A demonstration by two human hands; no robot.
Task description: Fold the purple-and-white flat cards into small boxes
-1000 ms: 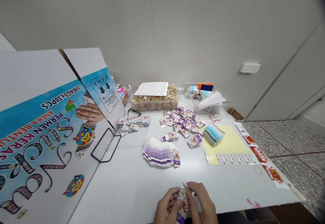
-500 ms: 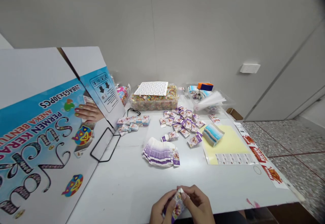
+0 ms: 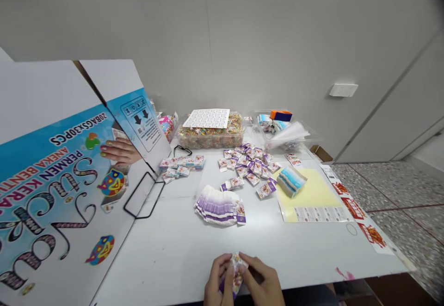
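Observation:
Near the table's front edge, my left hand (image 3: 219, 282) and my right hand (image 3: 262, 282) both grip a small purple-and-white printed carton (image 3: 237, 271). Fingers close on its two sides, with its white upper end between the fingertips. Beyond my hands lies a fanned stack of flat purple-and-white cartons (image 3: 218, 206). Farther back is a loose pile of small purple-and-white boxes (image 3: 255, 167), several of them overlapping.
A large printed cardboard box (image 3: 69, 181) stands along the left. At the back are a clear tub of wrapped candies (image 3: 211, 139) and a clear tray (image 3: 305, 137) with packs. A yellow sheet (image 3: 317, 195) bears a blue-white bundle (image 3: 291, 181). Small blue-and-pink boxes (image 3: 183, 161) sit left.
My hands have shifted slightly left with the carton. The carton stands more upright, and my right fingers have changed position around its upper end.

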